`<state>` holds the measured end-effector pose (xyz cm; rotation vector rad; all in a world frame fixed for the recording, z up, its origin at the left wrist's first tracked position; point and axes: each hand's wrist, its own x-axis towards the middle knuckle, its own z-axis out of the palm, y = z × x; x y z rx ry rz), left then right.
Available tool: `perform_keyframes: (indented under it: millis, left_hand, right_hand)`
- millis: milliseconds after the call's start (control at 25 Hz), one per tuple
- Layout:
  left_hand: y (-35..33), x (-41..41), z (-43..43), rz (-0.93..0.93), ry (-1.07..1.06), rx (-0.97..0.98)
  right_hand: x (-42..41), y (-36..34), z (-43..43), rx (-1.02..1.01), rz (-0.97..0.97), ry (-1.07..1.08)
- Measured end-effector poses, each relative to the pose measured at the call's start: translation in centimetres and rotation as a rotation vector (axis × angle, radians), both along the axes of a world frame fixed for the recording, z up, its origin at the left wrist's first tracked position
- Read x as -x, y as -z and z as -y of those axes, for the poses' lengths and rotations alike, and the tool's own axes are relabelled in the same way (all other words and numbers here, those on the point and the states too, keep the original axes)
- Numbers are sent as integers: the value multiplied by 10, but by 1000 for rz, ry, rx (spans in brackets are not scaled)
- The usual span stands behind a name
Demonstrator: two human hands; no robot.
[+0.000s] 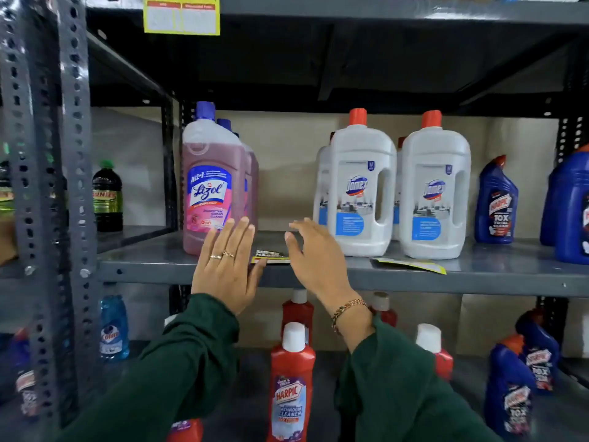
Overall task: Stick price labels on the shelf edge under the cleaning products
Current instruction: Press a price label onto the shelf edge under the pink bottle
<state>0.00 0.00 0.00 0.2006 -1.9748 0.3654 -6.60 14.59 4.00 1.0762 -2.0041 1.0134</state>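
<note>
Both hands, left hand point(224, 266) and right hand point(315, 260), hover flat with fingers spread, gripping nothing, flanking a glossy yellow-edged label point(270, 255) lying on the smooth grey metal shelf point(153, 266) lip.

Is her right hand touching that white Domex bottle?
Cannot tell. In the head view the right hand overlaps the left white Domex bottle, hiding any gap or contact.

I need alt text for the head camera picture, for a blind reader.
Left hand and right hand, both open, flank a yellow price label lying on the grey shelf, between a pink Lizol bottle and white Domex bottles.
</note>
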Motion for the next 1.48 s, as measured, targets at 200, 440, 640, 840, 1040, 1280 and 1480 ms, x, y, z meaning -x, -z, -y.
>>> perform_keyframes:
  millis: [200,440,640,840,1040,1280,1480]
  left_hand:
    - [22,-6,13,-19,-34,-62]
    - [22,-5,15,-15,-41,-45]
    - [22,-7,13,-18,5,-86]
    - [10,-16,3,-204,495,-436]
    - [2,-46,21,-287,341,-99]
    - [19,-61,50,-114,302,-206]
    - [16,-68,59,2,267,-148]
  right_hand:
    - [6,-8,24,-216,76,220]
    - [7,-6,28,-311,123,276]
    - [7,-1,24,-15,5,135]
    - [-18,-1,15,309,78,-248]
    - [-40,12,19,143,-11,-324]
    - [-51,37,42,-15,-106,-237]
    - [-59,42,54,47,-10,-143]
